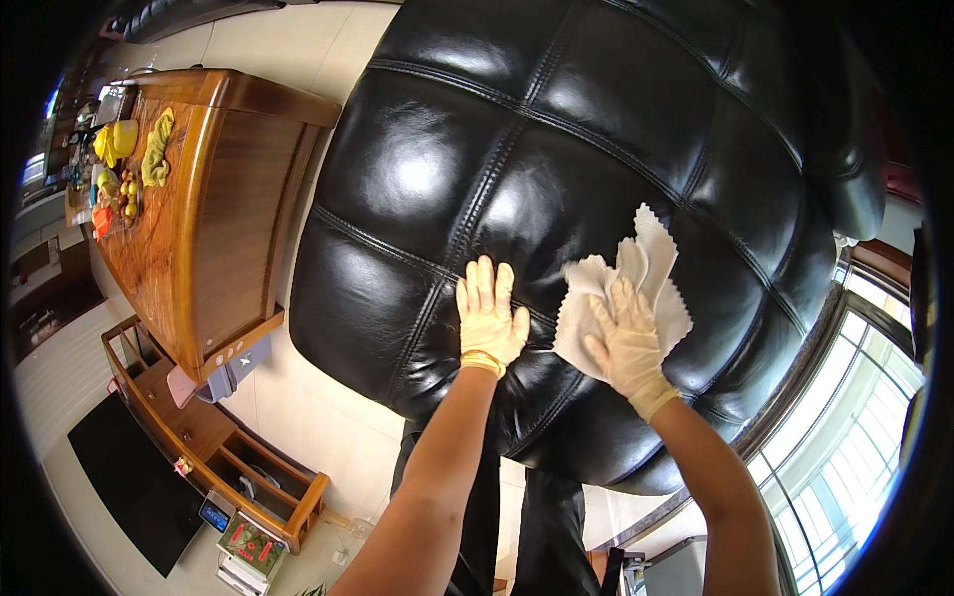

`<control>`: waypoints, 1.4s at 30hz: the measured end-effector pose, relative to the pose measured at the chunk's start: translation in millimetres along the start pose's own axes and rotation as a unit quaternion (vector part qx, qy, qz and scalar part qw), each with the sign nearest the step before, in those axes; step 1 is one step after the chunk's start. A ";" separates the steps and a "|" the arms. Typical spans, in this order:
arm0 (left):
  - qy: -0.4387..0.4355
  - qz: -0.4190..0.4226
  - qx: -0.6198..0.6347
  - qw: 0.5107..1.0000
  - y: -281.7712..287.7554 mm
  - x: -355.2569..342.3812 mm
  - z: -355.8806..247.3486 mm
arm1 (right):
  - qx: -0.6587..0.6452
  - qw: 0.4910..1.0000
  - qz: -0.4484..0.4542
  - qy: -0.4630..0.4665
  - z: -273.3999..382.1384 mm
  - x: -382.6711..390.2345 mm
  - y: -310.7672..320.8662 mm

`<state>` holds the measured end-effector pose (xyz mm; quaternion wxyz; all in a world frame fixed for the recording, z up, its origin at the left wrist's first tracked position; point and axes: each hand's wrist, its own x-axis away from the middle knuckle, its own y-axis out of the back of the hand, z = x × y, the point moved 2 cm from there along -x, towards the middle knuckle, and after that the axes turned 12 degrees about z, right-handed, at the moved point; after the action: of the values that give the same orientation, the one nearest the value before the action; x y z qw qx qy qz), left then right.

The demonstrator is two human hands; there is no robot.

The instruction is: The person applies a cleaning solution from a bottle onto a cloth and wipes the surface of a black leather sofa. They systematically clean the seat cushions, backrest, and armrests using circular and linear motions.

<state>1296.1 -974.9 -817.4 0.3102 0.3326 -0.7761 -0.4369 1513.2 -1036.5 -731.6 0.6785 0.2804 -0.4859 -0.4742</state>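
My left hand (485, 316), in a pale translucent glove with a yellow band at the wrist, lies open on the glossy black quilted leather seat (417, 159), fingers pointing away from me. To its right, my gloved right hand (628, 343) holds a crumpled white cloth (656, 273) with zigzag edges against the leather, its fingers slightly bent on the cloth. The leather wrinkles below and between my hands.
A wooden table (243, 219) at left bears a yellow-green cloth (157, 149), a yellow container (123, 139) and fruit. A wooden cabinet (219, 457) and black screen (134, 482) are lower left, a curved window (825, 447) at right. My legs (542, 526) are below the seat.
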 end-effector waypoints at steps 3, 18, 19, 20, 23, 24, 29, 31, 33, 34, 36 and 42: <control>0.001 -0.009 0.021 1.000 -8.5 0.9 2.3 | 0.093 0.988 -0.110 -0.061 -6.2 -88.1 34.7; 0.141 -0.171 0.181 0.958 189.3 22.1 158.6 | 0.173 0.962 -0.180 -0.107 65.7 -232.4 69.1; 0.179 -0.156 0.123 0.963 185.5 21.5 192.1 | 0.055 0.970 -0.209 -0.111 99.5 -233.3 54.0; 0.223 -0.137 0.058 0.963 184.0 28.2 223.6 | 0.051 0.984 -0.153 -0.072 126.9 -230.0 39.2; 0.379 -0.192 0.360 0.830 169.3 25.0 249.9 | 0.044 0.993 0.026 0.109 139.9 -163.8 3.6; 0.318 -0.062 0.051 0.945 165.0 26.3 247.5 | 0.046 0.986 0.034 0.158 133.4 -162.0 13.1; 0.293 -0.109 0.076 0.947 140.8 14.4 241.4 | 0.144 0.980 -0.128 -0.043 145.2 -324.1 72.0; 0.279 -0.110 0.103 0.948 129.0 1.6 230.6 | 0.152 0.969 -0.193 -0.007 165.4 -356.4 48.1; 0.298 -0.092 0.103 0.944 133.7 20.0 244.2 | 0.096 0.978 -0.078 0.165 220.9 -328.0 22.0; 0.300 -0.093 0.097 0.945 136.1 26.0 250.1 | 0.057 0.969 -0.014 0.242 247.3 -311.3 16.7; 0.314 -0.096 0.083 0.941 138.7 34.8 258.6 | 0.060 0.964 0.075 0.248 223.8 -278.4 20.1; 0.294 -0.110 0.141 0.939 125.8 1.9 236.2 | 0.217 0.960 -0.174 0.038 159.2 -407.2 91.0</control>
<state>1081.8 -815.0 -806.4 0.4242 0.5699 -0.6624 -0.2376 1367.9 -614.9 -756.3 0.5263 0.5189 -0.4948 -0.4570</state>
